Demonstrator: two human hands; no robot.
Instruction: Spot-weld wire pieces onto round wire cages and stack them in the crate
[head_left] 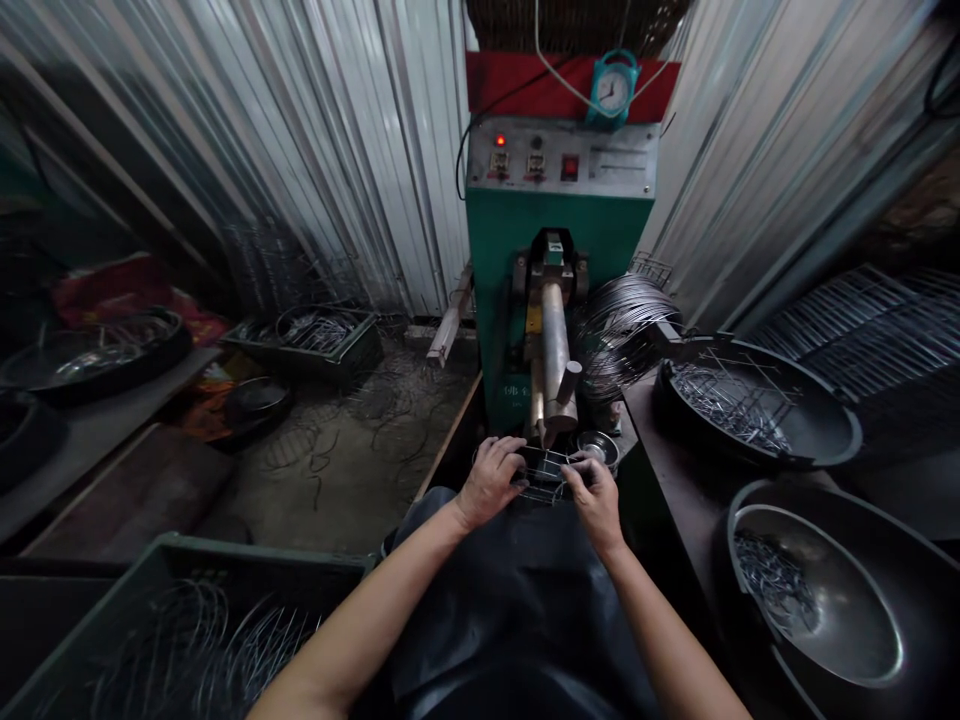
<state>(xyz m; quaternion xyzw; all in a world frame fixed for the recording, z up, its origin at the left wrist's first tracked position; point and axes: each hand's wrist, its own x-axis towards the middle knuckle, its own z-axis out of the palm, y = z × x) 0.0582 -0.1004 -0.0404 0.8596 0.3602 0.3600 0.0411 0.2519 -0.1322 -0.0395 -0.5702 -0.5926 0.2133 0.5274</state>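
Between my two hands is a small wire frame [546,492], held close under the tip of a spot welder [555,340]. My left hand [491,482] grips its left side with the fingers closed. On the right, thumb and fingers of my right hand [595,490] pinch the frame's other edge. The welder's upper metal arm ends just above the wires; whether it touches them I cannot tell. A small metal bowl [598,448] sits just behind my right hand.
Right: a wide black pan [832,420] with wire pieces, a second pan [739,510] holding a metal bowl [862,610], and a bundle of wire hoops [626,320]. Left: a green crate [262,555] of bent wires, another crate [352,350] farther back. A clock [613,90] hangs on the welder.
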